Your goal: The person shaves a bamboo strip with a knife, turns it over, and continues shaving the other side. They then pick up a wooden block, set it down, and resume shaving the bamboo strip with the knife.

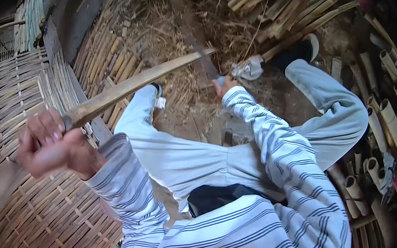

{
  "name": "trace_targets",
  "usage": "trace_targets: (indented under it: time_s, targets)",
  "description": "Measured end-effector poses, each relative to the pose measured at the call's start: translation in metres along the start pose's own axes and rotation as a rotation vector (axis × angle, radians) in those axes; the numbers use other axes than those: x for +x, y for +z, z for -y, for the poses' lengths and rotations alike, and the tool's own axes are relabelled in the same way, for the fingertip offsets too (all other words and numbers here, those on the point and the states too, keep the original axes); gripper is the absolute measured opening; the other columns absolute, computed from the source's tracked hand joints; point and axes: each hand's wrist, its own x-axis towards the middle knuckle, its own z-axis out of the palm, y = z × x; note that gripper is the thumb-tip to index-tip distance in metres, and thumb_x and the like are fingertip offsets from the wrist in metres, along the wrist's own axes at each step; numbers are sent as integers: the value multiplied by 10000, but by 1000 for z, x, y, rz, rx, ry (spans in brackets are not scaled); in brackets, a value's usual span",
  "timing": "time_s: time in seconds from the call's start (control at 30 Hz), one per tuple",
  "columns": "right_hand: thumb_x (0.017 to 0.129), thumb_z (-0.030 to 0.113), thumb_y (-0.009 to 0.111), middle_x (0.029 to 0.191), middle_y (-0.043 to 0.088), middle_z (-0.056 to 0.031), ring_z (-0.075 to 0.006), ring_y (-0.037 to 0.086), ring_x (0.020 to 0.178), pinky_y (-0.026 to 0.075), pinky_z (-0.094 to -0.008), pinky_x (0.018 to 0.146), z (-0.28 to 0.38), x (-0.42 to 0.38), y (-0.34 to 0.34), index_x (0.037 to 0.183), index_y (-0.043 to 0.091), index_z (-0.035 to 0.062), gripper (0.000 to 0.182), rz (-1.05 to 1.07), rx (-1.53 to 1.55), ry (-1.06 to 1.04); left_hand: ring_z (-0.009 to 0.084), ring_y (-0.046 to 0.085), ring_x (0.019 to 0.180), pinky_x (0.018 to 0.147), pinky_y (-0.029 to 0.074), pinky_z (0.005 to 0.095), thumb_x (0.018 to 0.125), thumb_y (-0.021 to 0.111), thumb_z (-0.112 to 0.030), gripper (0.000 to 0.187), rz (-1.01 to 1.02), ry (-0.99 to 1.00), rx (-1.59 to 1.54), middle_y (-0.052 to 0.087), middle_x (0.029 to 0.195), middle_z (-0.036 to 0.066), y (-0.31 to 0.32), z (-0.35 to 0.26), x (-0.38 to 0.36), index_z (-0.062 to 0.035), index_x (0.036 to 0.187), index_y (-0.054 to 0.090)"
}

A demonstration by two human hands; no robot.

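Observation:
My left hand [52,143] is closed round the near end of a long split bamboo piece [129,85]. The bamboo rises away from my fist to the upper right and narrows towards its far end. My right hand [228,85] grips the handle of a large knife [208,65], its fingers wrapped round it. The dark blade points up and to the left, and overlaps the bamboo near its far tip in this view. Below the blade, dry shavings [174,79] litter the ground between my legs.
Woven bamboo matting [40,203] fills the left side. Split bamboo strips lie in a pile [291,11] at the top, with a crumpled plastic bag [248,69] below it. Hollow bamboo poles [392,123] lie along the right. A log [183,3] lies ahead among the shavings.

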Motion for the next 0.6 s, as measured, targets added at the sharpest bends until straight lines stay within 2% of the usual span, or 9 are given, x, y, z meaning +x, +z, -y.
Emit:
trace_targets:
  time_s: [0.03, 0.07, 0.1, 0.13, 0.3, 0.4, 0.47, 0.53, 0.6]
  targets:
    - [912, 559, 361, 1006, 605, -315, -415, 586, 1004, 462, -492, 871, -9, 32, 5, 1175, 567, 34, 622, 21, 113, 34, 80, 195, 381, 382, 156, 225, 750, 363, -137, 252, -36, -185, -238, 226, 469, -24, -9, -1, 4, -186, 552, 215]
    - [917, 554, 343, 1039, 597, -315, -419, 573, 1027, 447, -482, 902, -18, 52, 6, 1164, 584, 32, 626, 53, 231, 74, 79, 193, 383, 383, 154, 225, 751, 361, -139, 252, -44, -201, -288, 222, 471, -25, -8, -3, 6, -186, 553, 213]
    - [923, 551, 322, 1054, 594, -310, -427, 568, 1027, 453, -467, 901, -18, 45, -14, 1124, 616, 22, 638, 61, 142, 39, 78, 190, 384, 384, 152, 225, 751, 360, -142, 251, -60, -223, -328, 218, 472, -25, -8, -3, 6, -185, 554, 211]
    - [920, 577, 312, 1010, 612, -297, -447, 582, 973, 461, -481, 866, -12, 23, -31, 1089, 600, -11, 676, -42, 227, 0, 76, 187, 386, 384, 150, 224, 752, 358, -144, 251, -78, -255, -351, 214, 474, -25, -8, -3, 4, -185, 554, 209]
    - [921, 526, 377, 997, 613, -298, -467, 608, 892, 468, -548, 809, 16, -29, -71, 1136, 555, 61, 542, -10, 485, -191, 84, 175, 410, 413, 155, 232, 728, 357, -182, 240, -56, -232, -255, 187, 467, -23, -7, 1, 6, -189, 536, 213]
    - [912, 536, 396, 1020, 606, -300, -463, 593, 957, 461, -539, 837, 3, -9, -25, 1159, 553, 75, 546, 215, 106, -92, 80, 158, 414, 411, 135, 228, 756, 361, -172, 255, -110, -254, -252, 191, 489, -23, -4, -1, 3, -184, 555, 204]
    - [903, 557, 394, 1144, 545, -318, -453, 548, 1056, 438, -498, 909, -9, 21, 12, 1251, 501, 88, 594, 122, 275, 153, 84, 158, 407, 407, 133, 234, 759, 358, -162, 256, -120, -231, -275, 189, 486, -25, -13, 5, 6, -185, 555, 204]
    - [901, 558, 399, 1149, 547, -307, -448, 551, 1047, 430, -503, 919, -22, 41, 34, 1241, 514, 89, 591, 144, 301, 175, 86, 157, 401, 404, 134, 238, 760, 357, -161, 255, -108, -213, -249, 193, 484, -27, -13, 2, 2, -186, 555, 207]
    - [903, 555, 397, 1052, 584, -314, -464, 576, 980, 460, -522, 859, -15, 31, 46, 1151, 566, 74, 567, 23, 291, -285, 102, 182, 444, 457, 173, 240, 754, 350, -158, 234, -79, -220, -228, 198, 514, -24, -25, 14, 9, -175, 559, 222]
